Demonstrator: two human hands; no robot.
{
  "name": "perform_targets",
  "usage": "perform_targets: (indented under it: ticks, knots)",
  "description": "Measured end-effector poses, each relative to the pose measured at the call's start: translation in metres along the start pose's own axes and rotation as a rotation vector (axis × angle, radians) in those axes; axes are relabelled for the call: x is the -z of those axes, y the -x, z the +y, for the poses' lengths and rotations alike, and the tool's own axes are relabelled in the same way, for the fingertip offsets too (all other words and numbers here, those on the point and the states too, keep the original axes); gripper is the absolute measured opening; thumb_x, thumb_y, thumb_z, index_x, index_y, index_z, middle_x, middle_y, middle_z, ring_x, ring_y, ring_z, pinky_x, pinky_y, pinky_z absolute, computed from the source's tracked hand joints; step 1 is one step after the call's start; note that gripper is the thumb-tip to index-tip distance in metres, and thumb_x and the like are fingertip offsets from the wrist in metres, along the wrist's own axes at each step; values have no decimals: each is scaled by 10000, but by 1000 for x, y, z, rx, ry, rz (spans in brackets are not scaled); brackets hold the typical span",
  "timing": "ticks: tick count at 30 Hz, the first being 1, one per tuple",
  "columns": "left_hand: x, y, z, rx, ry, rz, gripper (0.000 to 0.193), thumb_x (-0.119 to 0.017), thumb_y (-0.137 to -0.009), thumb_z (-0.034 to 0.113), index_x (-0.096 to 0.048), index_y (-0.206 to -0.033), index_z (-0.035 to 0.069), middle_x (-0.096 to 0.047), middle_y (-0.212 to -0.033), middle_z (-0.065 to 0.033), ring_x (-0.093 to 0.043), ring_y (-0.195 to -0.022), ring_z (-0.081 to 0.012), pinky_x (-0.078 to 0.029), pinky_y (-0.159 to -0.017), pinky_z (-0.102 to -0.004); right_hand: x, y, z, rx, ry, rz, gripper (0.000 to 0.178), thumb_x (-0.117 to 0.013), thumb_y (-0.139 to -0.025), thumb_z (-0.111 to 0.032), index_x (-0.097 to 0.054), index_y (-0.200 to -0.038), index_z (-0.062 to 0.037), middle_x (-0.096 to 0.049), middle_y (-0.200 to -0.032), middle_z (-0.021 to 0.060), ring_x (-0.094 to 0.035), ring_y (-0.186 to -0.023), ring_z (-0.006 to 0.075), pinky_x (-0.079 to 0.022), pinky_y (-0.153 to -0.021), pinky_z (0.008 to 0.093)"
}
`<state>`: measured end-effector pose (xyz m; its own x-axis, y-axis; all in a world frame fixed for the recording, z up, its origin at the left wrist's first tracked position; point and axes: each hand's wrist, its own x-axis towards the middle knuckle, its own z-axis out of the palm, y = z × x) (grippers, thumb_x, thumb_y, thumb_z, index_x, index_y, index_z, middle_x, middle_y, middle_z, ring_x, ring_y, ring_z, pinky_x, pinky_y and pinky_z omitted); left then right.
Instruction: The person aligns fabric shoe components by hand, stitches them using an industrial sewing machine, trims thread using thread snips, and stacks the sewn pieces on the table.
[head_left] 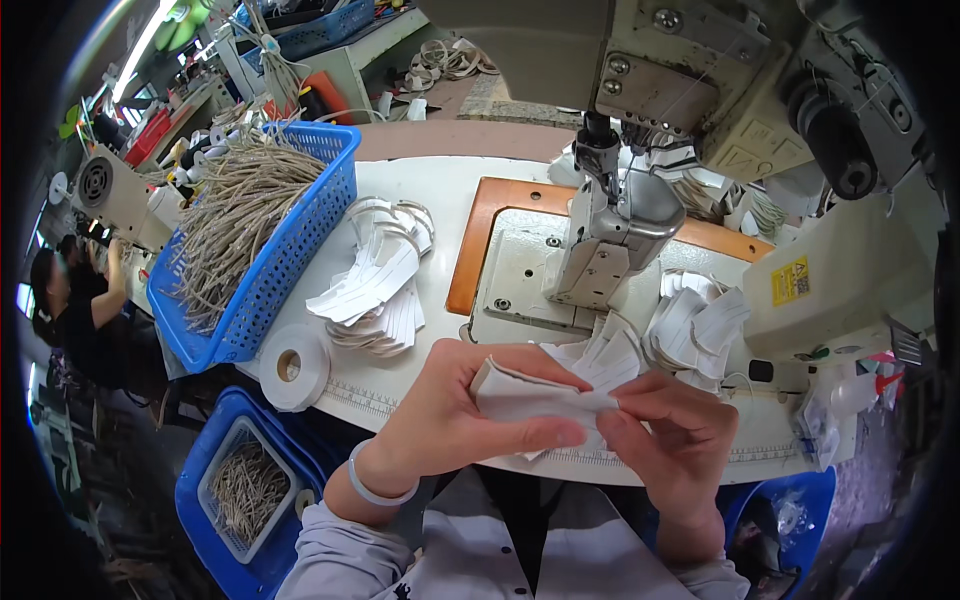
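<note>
My left hand (455, 410) is closed around a folded white fabric piece (525, 392) with a beige edge, its thumb pressed along the near face. At the piece's right end, my right hand (672, 425) pinches it between thumb and fingertips. Both hands are above the front edge of the white sewing table (400, 390). Right behind them lie more white cut pieces (612, 350). Beyond stands the post of a sewing machine (610, 235). What lies inside the fold is hidden.
Stacked white pieces (375, 270) lie left of the machine, others (695, 320) to its right. A white tape roll (294, 367) and a blue basket of beige cords (260, 240) are at the left. Below stands a blue bin (200, 470). Another person (90, 300) sits far left.
</note>
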<state>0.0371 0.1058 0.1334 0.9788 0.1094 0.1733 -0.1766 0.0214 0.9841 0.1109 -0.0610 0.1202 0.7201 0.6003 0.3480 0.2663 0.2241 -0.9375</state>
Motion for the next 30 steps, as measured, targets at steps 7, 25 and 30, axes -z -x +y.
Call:
perform_targets:
  ticks: [7,25,30]
  knots:
    - [12,-67,7,93,-54,80,171,-661,-627,-41,-619,-793,-42,-619,-762,-93,-586,-695,-146,-445,-626,-230,7,-38,5,86,227,95,76,-602,-740,34,-607,-815,46,-560,-708,53,-464,-532,62,-359,-470,179]
    - [38,-130,16,45,54,-36,338,-576,-617,-138,-576,-947,-63,-613,-881,-123,-602,-803,-186,-478,-740,-283,20,-86,19,555,806,150,242,-637,-687,48,-635,-913,-36,-442,-763,50,-482,-551,112,-394,-484,226]
    - [39,-128,17,60,15,-16,338,-588,-608,-141,-584,-938,-63,-613,-897,-125,-600,-819,-192,-471,-752,-288,22,-88,18,581,806,145,245,-639,-683,45,-637,-912,-40,-444,-767,53,-493,-536,121,-397,-473,234]
